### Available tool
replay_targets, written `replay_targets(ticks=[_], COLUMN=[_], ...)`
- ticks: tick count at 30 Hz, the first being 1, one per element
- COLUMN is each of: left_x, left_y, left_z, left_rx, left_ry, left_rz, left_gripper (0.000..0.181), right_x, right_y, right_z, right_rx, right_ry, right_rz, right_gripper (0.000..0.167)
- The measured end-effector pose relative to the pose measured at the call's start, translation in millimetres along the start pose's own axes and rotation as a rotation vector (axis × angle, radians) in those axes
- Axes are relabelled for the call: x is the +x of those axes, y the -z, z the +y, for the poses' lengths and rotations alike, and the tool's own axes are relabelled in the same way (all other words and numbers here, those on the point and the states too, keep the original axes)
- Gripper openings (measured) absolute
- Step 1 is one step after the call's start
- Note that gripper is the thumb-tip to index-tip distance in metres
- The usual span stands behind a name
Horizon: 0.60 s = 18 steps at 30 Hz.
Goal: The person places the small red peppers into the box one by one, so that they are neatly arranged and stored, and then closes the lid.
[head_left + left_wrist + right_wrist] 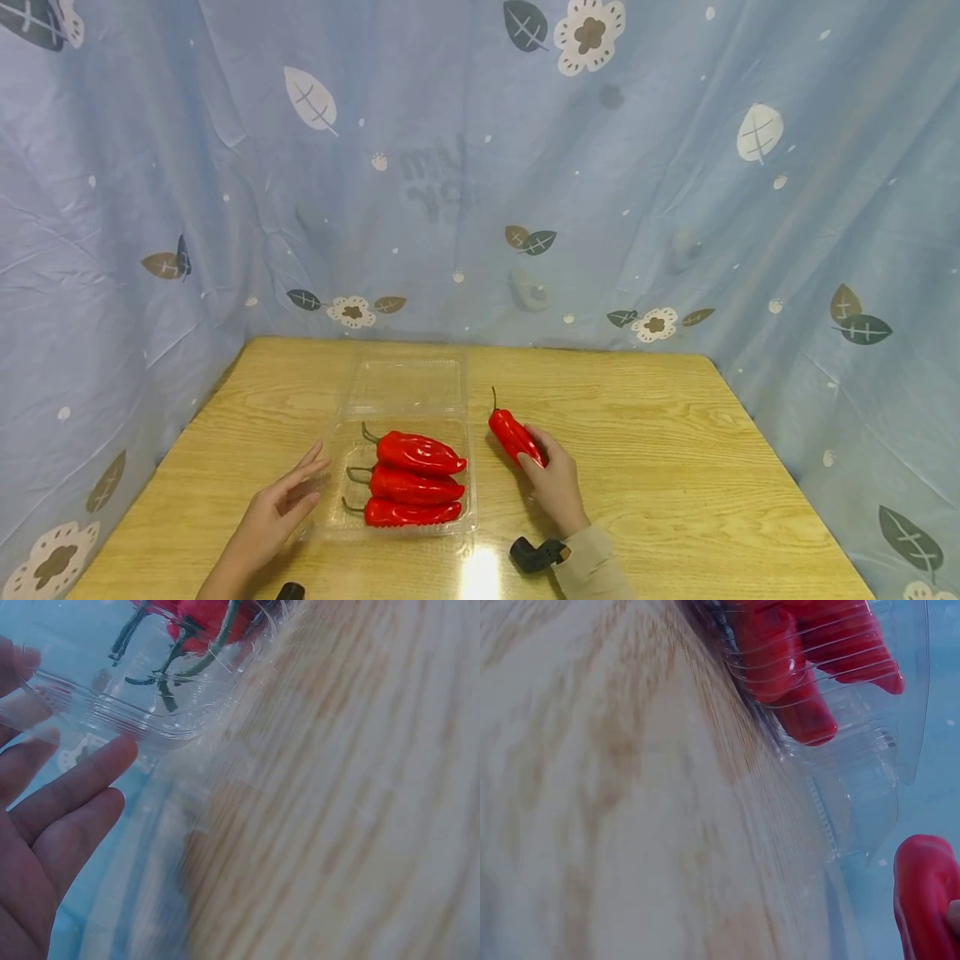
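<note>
A clear plastic box (pixel 341 525) holds several red chili peppers (pixel 420 490) with green stems pointing left. To its left is my left hand (pixel 273 508), fingers mostly straight, the fingertips at the box's side wall. In the left wrist view, the fingers (pixel 79 784) lie by the ribbed plastic wall, some of them seen through it. My right hand (pixel 557 483), to the right of the box, holds another red chili pepper (pixel 508 429) by its lower end, stem pointing away. The right wrist view shows part of this pepper (pixel 926 892); most of that hand is out of frame.
The box's clear lid (pixel 408 383) is folded back behind it on the wooden table (pixel 637 417). A blue curtain (pixel 450 208) with leaves and flowers hangs behind and along both sides. A black wrist device (pixel 536 554) sits at the right sleeve.
</note>
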State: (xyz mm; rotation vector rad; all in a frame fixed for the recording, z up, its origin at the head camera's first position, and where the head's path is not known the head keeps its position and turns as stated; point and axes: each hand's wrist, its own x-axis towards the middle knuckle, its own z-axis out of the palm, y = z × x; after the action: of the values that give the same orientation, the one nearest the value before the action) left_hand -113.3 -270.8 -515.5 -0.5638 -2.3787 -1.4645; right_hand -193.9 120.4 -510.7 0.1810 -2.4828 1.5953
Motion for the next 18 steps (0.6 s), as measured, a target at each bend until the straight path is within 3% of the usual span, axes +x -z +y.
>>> replay_targets(ticks=[18], left_x=[0.9], left_y=[-0.6], left_z=[1.2], left_rx=[0.001], left_ry=[-0.004], left_rz=[0.006], left_gripper=[0.038], right_x=[8.0], right_y=[-2], right_z=[-17], right_rx=[0.025], right_ry=[0.077], right_rz=[-0.051], right_gripper=[0.043])
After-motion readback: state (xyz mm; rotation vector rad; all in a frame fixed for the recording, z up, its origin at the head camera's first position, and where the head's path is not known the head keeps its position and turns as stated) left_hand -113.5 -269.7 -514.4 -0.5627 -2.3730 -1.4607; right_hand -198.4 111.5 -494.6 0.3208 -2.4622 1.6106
